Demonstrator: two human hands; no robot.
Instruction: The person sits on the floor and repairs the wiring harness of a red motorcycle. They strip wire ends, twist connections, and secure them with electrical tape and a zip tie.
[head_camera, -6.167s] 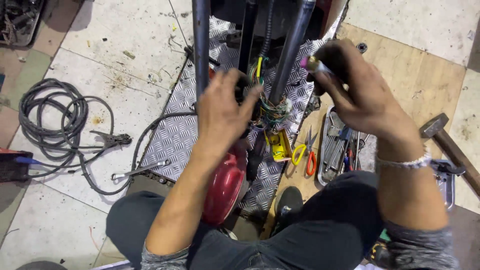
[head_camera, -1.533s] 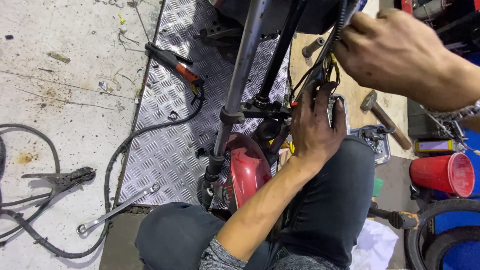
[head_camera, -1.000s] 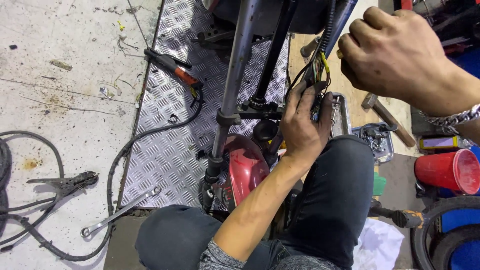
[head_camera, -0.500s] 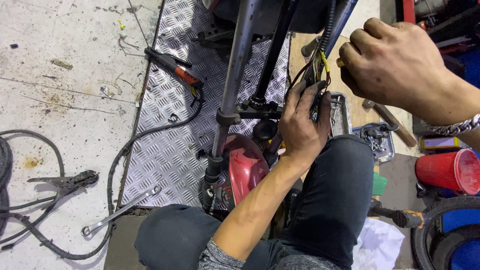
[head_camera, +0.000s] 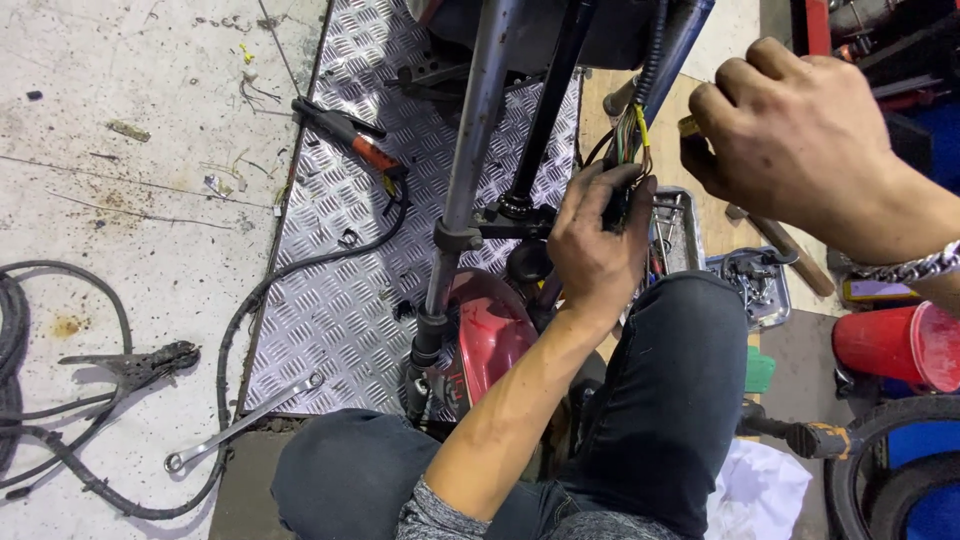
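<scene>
a greasy left hand (head_camera: 595, 245) clamps around a wire bundle (head_camera: 632, 140) beside the grey frame tube (head_camera: 470, 170); the raised right hand (head_camera: 790, 140) curls closed, its pinched object mostly hidden behind the fingers.

The frame tubes (head_camera: 470, 190) and wire bundle (head_camera: 632, 140) crowd the hands, with the tool tray (head_camera: 680, 240) just beside them. Open room lies left over the checker plate (head_camera: 330, 300), barring a screwdriver (head_camera: 350, 140), cable (head_camera: 290, 270) and wrench (head_camera: 240, 422) (all lying flat).
</scene>
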